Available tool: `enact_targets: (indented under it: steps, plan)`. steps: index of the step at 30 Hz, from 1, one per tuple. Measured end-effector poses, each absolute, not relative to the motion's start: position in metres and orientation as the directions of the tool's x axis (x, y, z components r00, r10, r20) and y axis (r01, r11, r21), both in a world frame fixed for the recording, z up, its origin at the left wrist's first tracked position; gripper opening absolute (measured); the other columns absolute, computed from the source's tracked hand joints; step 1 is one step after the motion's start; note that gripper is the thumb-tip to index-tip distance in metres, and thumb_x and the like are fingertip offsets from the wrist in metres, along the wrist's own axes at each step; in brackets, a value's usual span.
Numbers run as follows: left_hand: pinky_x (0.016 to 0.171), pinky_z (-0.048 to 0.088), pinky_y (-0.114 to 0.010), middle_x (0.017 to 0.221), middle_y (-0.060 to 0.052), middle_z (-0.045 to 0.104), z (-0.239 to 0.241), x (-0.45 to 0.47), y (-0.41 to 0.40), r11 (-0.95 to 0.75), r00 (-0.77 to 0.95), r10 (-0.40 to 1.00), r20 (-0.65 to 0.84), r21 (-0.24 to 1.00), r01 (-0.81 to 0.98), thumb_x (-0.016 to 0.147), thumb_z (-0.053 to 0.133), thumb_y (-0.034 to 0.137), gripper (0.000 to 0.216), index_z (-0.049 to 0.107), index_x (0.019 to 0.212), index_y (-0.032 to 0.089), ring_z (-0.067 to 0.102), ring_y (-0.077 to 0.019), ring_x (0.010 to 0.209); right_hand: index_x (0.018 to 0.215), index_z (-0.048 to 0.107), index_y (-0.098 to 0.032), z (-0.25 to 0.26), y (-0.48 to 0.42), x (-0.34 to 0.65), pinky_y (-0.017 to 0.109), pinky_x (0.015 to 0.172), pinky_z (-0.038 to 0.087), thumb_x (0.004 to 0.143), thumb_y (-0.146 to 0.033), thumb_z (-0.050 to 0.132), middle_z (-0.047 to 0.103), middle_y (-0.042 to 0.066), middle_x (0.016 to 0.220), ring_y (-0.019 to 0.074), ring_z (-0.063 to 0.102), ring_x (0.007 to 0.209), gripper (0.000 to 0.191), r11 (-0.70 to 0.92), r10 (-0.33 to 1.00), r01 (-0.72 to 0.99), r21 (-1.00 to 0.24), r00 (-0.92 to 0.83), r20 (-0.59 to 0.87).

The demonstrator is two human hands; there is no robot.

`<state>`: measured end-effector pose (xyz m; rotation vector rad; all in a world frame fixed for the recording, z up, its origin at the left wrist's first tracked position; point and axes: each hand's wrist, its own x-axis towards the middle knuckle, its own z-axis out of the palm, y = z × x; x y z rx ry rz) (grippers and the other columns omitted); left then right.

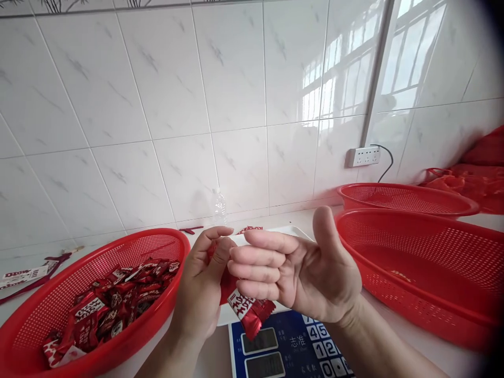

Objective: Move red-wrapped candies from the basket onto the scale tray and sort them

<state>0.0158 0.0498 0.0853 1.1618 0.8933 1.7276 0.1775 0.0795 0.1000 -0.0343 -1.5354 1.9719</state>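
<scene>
Above the scale [289, 346], nearest the camera: red candy packets [252, 311] pinched between left hand [205, 283], fingers curled tight round the bundle, and right hand [299, 273], fingers folded on it, thumb raised. Gathering step, by the look. Left of the scale, basket of candies [35, 336]; right and beyond, empty-looking red baskets [433, 273].

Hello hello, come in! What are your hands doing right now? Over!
Left hand and right hand together, pinching a red candy packet over the scale. Basket of packets at left. Nothing in the way. Over.
</scene>
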Motion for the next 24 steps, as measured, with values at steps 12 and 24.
enact_targets:
  steps: [12,24]
  plan:
    - [0.053,0.05,-0.019,0.067,0.003,0.06,0.089,0.015,0.048,-0.453,-0.253,0.886,0.39,0.846,-0.281,0.07,0.079,0.046,0.025,0.069,0.086,0.03,0.056,-0.0107,0.059,0.123,0.061,-0.028,0.101,0.082,0.181,0.04,0.089,0.053,0.068,-0.084,-0.02,0.066,0.008,0.126,0.0238,0.064,0.113,0.114,0.019,0.595,-0.357,-0.934,-0.747,0.297]
    - [0.073,0.054,-0.025,0.087,-0.001,0.07,0.089,0.013,0.03,-0.669,-0.285,0.673,0.682,0.726,0.159,0.086,0.067,0.038,0.013,0.072,0.095,0.031,0.065,-0.017,0.082,0.103,0.071,-0.031,0.104,0.082,0.18,0.035,0.087,0.054,0.088,-0.075,0.002,0.074,0.004,0.109,0.0185,0.07,0.1,0.083,0.024,0.577,-0.526,-0.85,-0.687,0.441]
